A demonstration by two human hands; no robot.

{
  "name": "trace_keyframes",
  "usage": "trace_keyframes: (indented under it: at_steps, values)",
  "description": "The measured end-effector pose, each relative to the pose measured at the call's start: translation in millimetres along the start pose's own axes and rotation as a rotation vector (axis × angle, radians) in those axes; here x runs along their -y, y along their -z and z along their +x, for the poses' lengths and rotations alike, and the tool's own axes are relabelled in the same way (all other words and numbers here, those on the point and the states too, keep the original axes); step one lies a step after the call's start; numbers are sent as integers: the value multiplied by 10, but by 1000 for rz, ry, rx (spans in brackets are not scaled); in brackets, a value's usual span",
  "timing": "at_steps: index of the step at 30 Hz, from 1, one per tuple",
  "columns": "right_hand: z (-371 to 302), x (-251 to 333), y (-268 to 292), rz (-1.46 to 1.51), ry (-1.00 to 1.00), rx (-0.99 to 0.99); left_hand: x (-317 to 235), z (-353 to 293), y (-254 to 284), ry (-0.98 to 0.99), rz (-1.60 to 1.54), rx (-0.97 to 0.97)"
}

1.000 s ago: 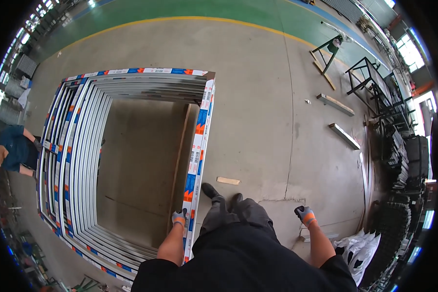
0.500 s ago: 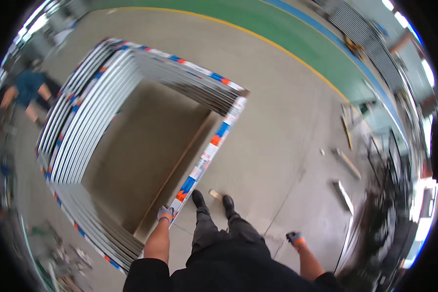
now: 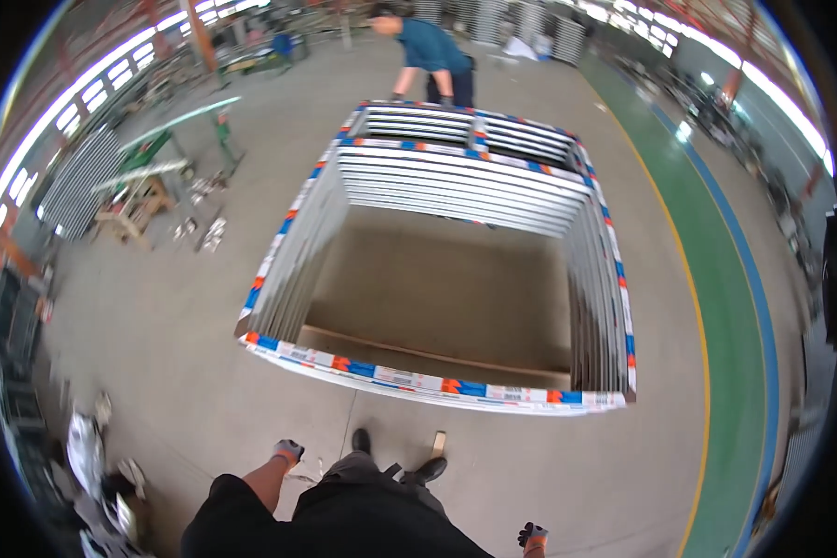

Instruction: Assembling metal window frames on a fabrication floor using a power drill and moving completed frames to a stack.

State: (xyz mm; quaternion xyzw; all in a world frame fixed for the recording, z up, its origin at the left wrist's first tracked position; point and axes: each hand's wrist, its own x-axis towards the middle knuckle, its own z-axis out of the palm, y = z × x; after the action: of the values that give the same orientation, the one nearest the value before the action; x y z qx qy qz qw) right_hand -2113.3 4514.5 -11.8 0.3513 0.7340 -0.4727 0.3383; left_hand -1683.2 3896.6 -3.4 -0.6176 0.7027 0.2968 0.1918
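Observation:
Before me lies a stack of large rectangular silver frames (image 3: 465, 177), possibly window or door frames, their upper faces covered in white, blue and orange film. A crossbar divides off a narrow far part, itself split in two. My left hand (image 3: 288, 451), in a grey glove with an orange cuff, hangs near the stack's near left corner, apart from it. Its fingers are loosely bent with nothing seen in them. Low at the right, my right hand (image 3: 532, 536), in a matching glove, is clear of the stack, dark fingertips slightly apart and holding nothing visible.
A person (image 3: 432, 58) in a teal shirt bends over the stack's far side, hands at its edge. A wood block (image 3: 439, 443) lies by my right boot. Left are a green stand (image 3: 223, 135) and a wooden trestle (image 3: 132, 212). A green floor lane (image 3: 716, 344) runs along the right.
My view has turned left, so the stack now lies straight ahead. My left hand has let go of the frame edge and moved away. The other person now stands at the far side in view.

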Motion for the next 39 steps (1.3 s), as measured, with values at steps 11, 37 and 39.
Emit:
trace_keyframes:
  at_steps: [11, 37, 39]
  values:
    - [-644, 1625, -3586, -502, 623, 355, 2693, -1432, -1409, 387, -397, 293]
    - [-3489, -408, -9955, -1170, 434, 843, 6037, 581, 861, 779, -1114, -350]
    - [-3707, -506, -10662, -1616, 1039, 969, 6194, 396, 937, 563, -927, -329]
